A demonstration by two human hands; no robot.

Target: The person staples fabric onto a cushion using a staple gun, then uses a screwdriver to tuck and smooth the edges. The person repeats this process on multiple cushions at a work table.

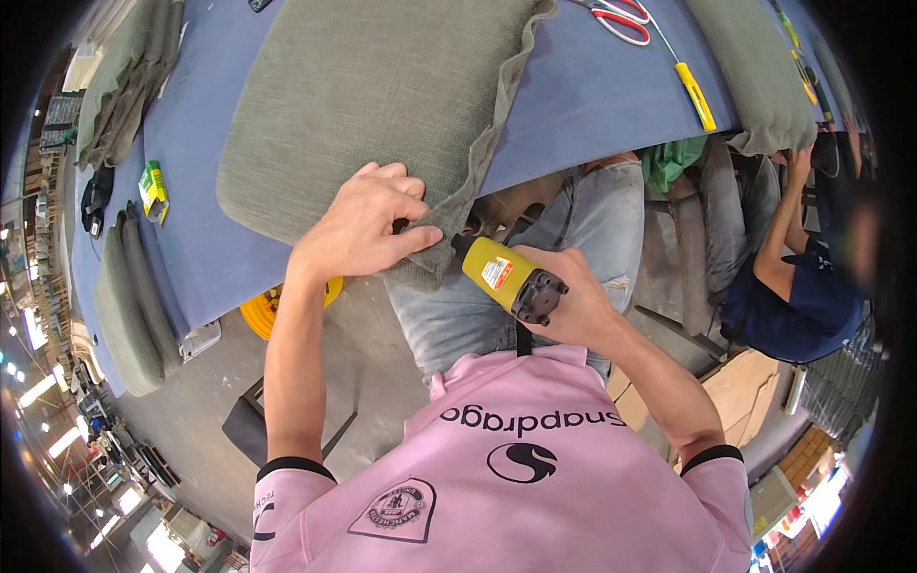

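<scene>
Below the person is a grey concrete floor (pixel 373 363), and in front a blue table (pixel 592 95) in a workshop. The right hand (pixel 573 301) is closed around a yellow power tool (pixel 506 277), its nose hidden under the fabric. The left hand (pixel 363 224) pinches the hanging fabric edge of a grey-green cushion (pixel 373 95) that lies on the table, fingers together. Farther away lie red scissors (pixel 621 19) and a yellow-handled tool (pixel 695 95). At right another person (pixel 793 286) is partly cut off.

Three green cushions (pixel 373 105), one stapler (pixel 511 277), one scissors (pixel 619 17)
</scene>
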